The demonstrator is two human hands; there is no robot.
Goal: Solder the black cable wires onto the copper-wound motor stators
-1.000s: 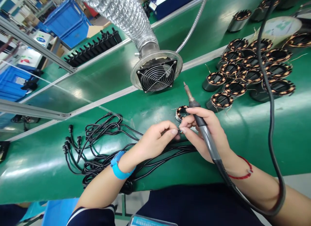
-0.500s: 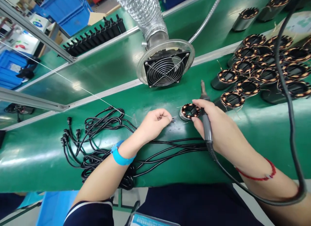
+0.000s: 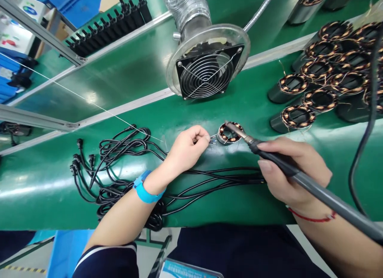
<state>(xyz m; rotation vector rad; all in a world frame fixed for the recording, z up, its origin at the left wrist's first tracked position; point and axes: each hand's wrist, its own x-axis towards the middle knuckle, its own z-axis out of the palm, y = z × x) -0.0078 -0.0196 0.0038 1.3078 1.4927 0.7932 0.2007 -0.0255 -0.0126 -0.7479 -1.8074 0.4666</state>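
Workbench (image 3: 209, 214): green, running beneath both hands. Extraction fan (image 3: 206, 76): wire-grilled, mounted beyond the left hand on a silver flexible duct (image 3: 185, 6). Stator group (image 3: 311, 99): copper-wound units packed close together beyond the right hand, some cut off by the view's edge. Black cables (image 3: 124, 147): coiled to the left of the left hand, with lengths running on below it toward the right hand.

Right hand (image 3: 314, 168): fingers and thumb wrapped around a soldering iron (image 3: 317, 190), which slants away from the palm, tip leading. Left hand (image 3: 187, 148): fingertips pinched together on thin wires (image 3: 213, 141), whose ends protrude to its right.

Single stator (image 3: 229, 137): resting on the bench between the hands, just right of the left fingertips and gripped by neither hand. The iron's tip overlaps its copper ring (contact cannot be confirmed from this angle). Blue wristband (image 3: 148, 192): on the left wrist. Red bracelet (image 3: 314, 219): on the right wrist, the thinner of the two.
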